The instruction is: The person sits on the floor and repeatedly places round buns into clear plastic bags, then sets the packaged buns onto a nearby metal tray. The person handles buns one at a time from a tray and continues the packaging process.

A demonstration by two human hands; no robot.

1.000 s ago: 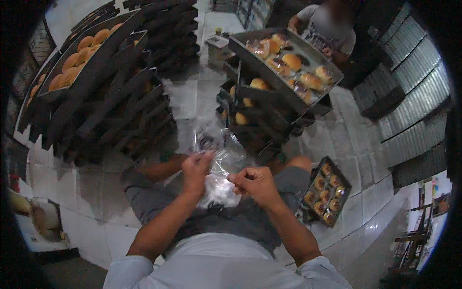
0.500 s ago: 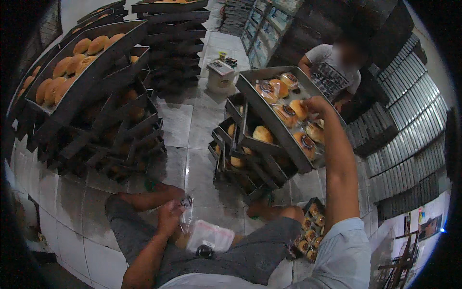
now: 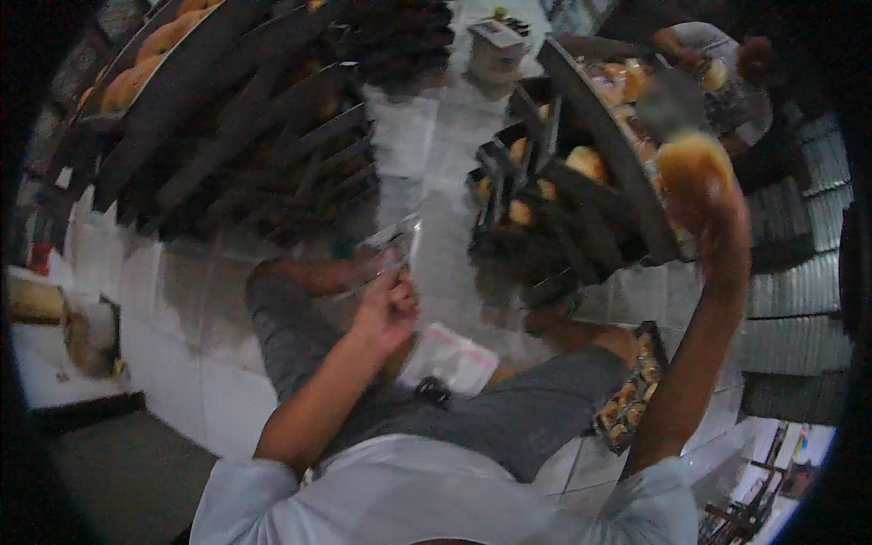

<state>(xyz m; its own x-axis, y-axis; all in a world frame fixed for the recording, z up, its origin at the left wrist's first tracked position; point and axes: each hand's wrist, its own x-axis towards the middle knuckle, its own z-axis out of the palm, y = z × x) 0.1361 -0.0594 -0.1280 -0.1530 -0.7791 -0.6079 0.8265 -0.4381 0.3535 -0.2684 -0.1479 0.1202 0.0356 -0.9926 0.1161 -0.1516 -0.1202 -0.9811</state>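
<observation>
Floor: pale tiled floor [image 3: 409, 136], running between two piles of trays.
Left-side pile: dark tray stack [image 3: 236, 136], criss-crossed, with large golden buns [image 3: 136, 82] on its upper tray.
Right-side pile: shorter tray stack [image 3: 581, 195], set at angles, with buns showing in the gaps and more in its top tray, near its rim.
Far right: grey ridged stacks [image 3: 795, 318], reaching up along the side.
Lap: dark grey shorts [image 3: 509, 413], knees spread, the person seated low.
Co-worker: a person in a grey top [image 3: 740, 100], beyond the right-side pile.
Beside the right knee: a small dark tray [image 3: 627, 400] of little browned buns.
Between the piles, far off: a pale container [image 3: 498, 59] with small items on its lid.
Right hand [image 3: 719, 218]: raised, arm stretched out, fingers closed around a bun — blurred.
Left hand [image 3: 389, 309]: in front of the left knee, fingers pinched narrow on a clear bag.
White packet [image 3: 454, 359]: lying tilted on the lap, between the thighs.
Bun [image 3: 695, 168]: golden, in the right hand, by the top tray's near edge — whether over the tray, cannot tell.
Clear bag [image 3: 404, 238]: above the left fingers, its outline smeared.
Dark round thing [image 3: 433, 391]: at the packet's near edge.
</observation>
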